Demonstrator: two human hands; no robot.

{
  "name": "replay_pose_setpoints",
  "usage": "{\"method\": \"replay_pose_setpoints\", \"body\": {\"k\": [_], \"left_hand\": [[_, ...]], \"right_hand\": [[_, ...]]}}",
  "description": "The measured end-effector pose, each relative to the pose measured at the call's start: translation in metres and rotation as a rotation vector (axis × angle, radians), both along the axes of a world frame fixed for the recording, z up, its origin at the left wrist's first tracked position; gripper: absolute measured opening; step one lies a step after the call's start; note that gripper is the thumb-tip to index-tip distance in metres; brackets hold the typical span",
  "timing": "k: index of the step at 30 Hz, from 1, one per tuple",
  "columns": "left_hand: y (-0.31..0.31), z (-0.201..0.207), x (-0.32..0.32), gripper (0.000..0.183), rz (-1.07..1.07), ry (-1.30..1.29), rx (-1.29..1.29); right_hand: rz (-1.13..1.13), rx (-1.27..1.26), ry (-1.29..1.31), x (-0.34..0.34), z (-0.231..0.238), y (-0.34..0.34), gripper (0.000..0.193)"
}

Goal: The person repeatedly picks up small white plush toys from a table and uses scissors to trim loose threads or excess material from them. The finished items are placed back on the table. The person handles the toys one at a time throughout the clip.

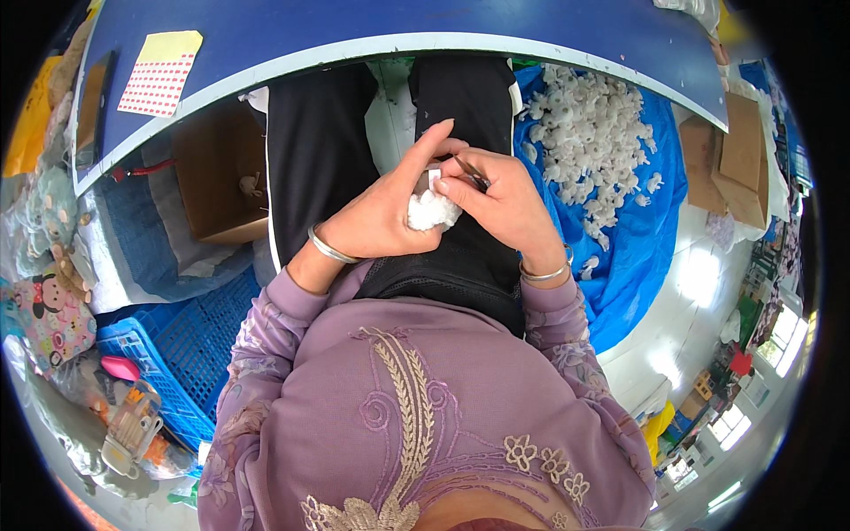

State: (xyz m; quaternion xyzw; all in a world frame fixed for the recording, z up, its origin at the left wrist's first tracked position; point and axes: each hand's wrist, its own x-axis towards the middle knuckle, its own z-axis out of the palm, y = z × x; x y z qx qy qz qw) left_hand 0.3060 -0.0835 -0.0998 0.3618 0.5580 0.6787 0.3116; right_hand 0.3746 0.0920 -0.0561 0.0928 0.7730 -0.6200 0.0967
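Note:
Above my lap, my left hand (pixel 390 208) is closed round a small white fluffy plush piece (pixel 432 211), its index finger stretched up and away. A little white tag (pixel 434 178) stands up from the plush. My right hand (pixel 506 196) meets it from the other side, thumb tip by the tag. A dark, slim metal tool (pixel 472 173), possibly small snips, lies in the right fingers; its exact kind is partly hidden. To the right, many similar white plush pieces (pixel 589 133) are heaped on a blue plastic sheet (pixel 620 288).
A blue table (pixel 425 19) with a pale edge spans the front, bearing a sheet of red-printed stickers (pixel 159 75). Left of my legs are a cardboard box (pixel 208 177) and a blue plastic crate (pixel 190 354). Another carton (pixel 739 164) stands at far right.

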Motion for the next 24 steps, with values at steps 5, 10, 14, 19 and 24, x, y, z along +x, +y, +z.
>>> {"method": "replay_pose_setpoints", "body": {"k": [5, 10, 14, 19, 24], "left_hand": [[-0.003, -0.015, 0.0, 0.052, 0.137, -0.294, -0.07], [-0.005, -0.013, 0.002, 0.066, 0.065, -0.36, 0.035], [-0.004, -0.004, 0.001, 0.078, 0.099, -0.391, 0.035], [-0.004, -0.013, -0.004, 0.066, 0.151, -0.391, -0.007], [-0.007, -0.028, -0.002, 0.056, 0.102, -0.573, 0.013]], "right_hand": [[-0.253, -0.122, 0.214, 0.007, 0.0, 0.0, 0.009], [-0.114, 0.063, 0.327, 0.011, 0.001, 0.004, 0.01], [0.02, 0.103, 0.275, 0.016, 0.0, 0.002, 0.014], [0.096, 0.116, 0.238, 0.016, 0.002, -0.003, 0.013], [-0.018, 0.064, 0.168, 0.016, 0.005, 0.001, 0.009]]}}
